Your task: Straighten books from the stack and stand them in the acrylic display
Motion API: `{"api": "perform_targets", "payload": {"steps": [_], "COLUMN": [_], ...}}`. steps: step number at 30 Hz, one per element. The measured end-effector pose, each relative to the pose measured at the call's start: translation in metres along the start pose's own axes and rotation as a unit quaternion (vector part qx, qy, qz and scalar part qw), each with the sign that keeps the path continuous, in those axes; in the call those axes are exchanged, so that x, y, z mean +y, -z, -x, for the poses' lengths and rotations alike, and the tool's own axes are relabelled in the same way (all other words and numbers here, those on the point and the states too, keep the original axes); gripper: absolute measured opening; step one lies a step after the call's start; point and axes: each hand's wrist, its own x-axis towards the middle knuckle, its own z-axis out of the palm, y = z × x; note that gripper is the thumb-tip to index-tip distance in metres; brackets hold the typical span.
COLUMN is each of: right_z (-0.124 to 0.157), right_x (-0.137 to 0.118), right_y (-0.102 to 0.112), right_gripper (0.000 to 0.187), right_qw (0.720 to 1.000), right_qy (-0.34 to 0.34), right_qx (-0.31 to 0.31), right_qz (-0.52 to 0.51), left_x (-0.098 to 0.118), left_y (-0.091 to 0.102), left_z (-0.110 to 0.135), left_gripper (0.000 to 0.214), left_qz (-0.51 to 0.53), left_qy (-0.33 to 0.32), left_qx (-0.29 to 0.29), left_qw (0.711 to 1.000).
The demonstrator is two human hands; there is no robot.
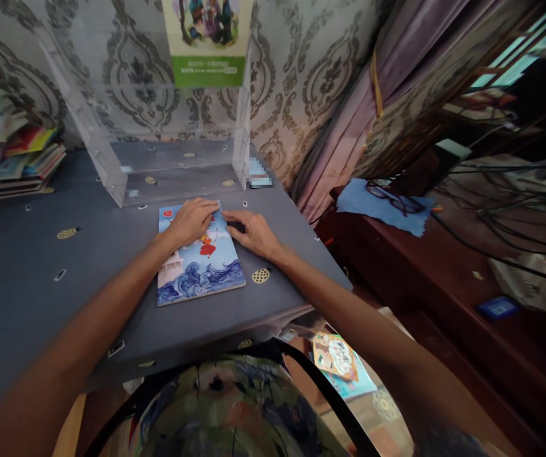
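Note:
A picture book (206,278) with a blue cover lies flat on the grey patterned tablecloth. Its cover shows dark blue waves and a small figure in red. My left hand (193,221) rests on the upper part of the cover, fingers stretched out and hiding some of the print. Beside the book's upper right edge is my right hand (253,232), thumb and fingers apart, fingertips at or very near the edge; I cannot tell whether they touch it. Neither hand is gripping anything.
Behind the book stands a clear plastic rack (115,184) against the wallpaper. A stack of books (16,155) is at the left. Two more books (337,358) lie below the table's front edge. At right, a dark red cabinet (397,266) holds a blue cloth (363,203), glasses and cables.

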Motion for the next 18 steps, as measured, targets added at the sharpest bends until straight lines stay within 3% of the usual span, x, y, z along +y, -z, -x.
{"api": "perform_targets", "payload": {"steps": [6, 12, 18], "right_z": [0.028, 0.067, 0.104], "right_x": [-0.015, -0.030, -0.044], "right_y": [0.005, 0.011, 0.015], "right_gripper": [0.033, 0.027, 0.026], "right_qw": [1.000, 0.999, 0.994], "right_qy": [0.020, 0.041, 0.104], "right_qx": [0.002, 0.016, 0.032], "right_qz": [0.018, -0.006, -0.017], "left_x": [0.005, 0.003, 0.003], "left_y": [0.007, 0.004, 0.004], "left_z": [0.000, -0.001, 0.000], "left_gripper": [0.040, 0.041, 0.040], "left_qz": [-0.003, 0.004, -0.009], "left_qy": [0.009, -0.004, -0.009], "left_qx": [-0.017, 0.003, 0.002], "left_qw": [1.000, 1.000, 1.000]}}
